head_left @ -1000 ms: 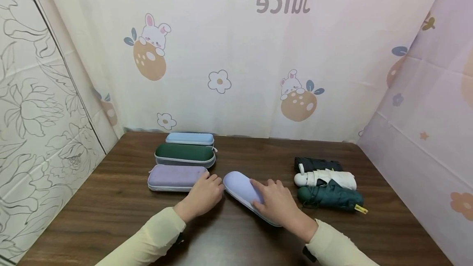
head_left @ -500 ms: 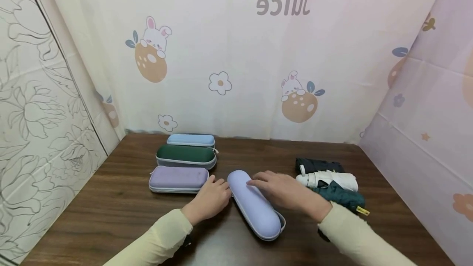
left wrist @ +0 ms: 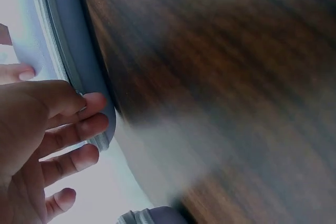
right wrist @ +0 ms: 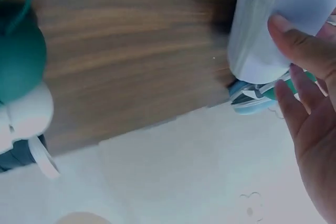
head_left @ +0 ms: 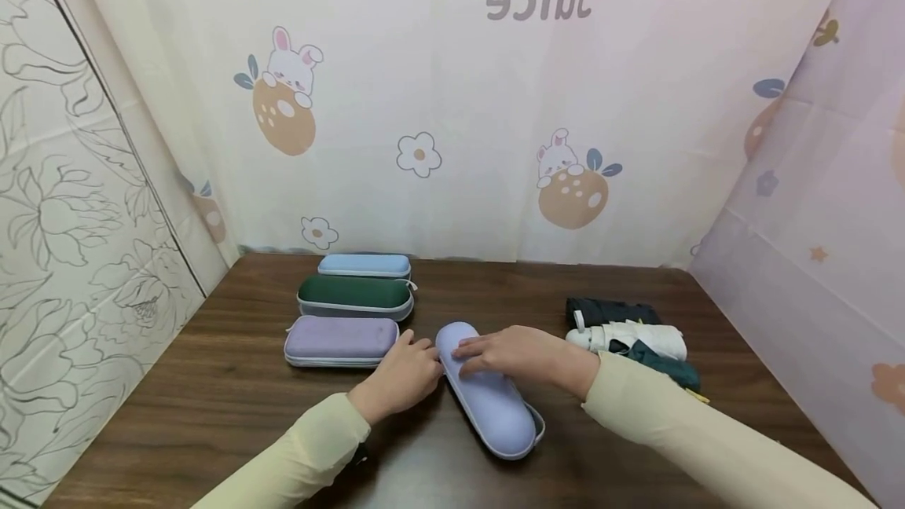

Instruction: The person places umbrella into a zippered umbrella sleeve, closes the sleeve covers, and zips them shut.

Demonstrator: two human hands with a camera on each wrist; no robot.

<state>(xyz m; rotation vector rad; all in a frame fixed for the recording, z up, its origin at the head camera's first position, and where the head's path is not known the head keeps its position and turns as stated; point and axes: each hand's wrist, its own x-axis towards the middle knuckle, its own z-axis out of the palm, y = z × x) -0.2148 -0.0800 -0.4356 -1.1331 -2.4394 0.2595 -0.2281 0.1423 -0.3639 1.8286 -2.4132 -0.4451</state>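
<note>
A periwinkle zip case point(head_left: 495, 407) lies slantwise on the middle of the wooden table point(head_left: 212, 391). My left hand point(head_left: 424, 360) is at the left side of its far end. In the left wrist view the left hand point(left wrist: 63, 114) has curled fingertips on the zip seam of the case point(left wrist: 58, 51) and the thumb on the lid. My right hand point(head_left: 474, 352) reaches across from the right and rests with straight fingers on top of the same far end. The right wrist view shows the right hand point(right wrist: 294, 56) with flat fingers against the case point(right wrist: 278, 14).
Three closed cases lie in a row at the left: purple point(head_left: 339, 340), dark green point(head_left: 355, 297), light blue point(head_left: 364, 265). Three folded umbrellas lie at the right: dark point(head_left: 611, 311), white point(head_left: 629, 336), teal point(head_left: 672, 371). Printed curtains wall in the table on three sides.
My right hand has left the case's near end and moved left onto its far end. The case has turned more end-on. The left hand has stayed at its side.
</note>
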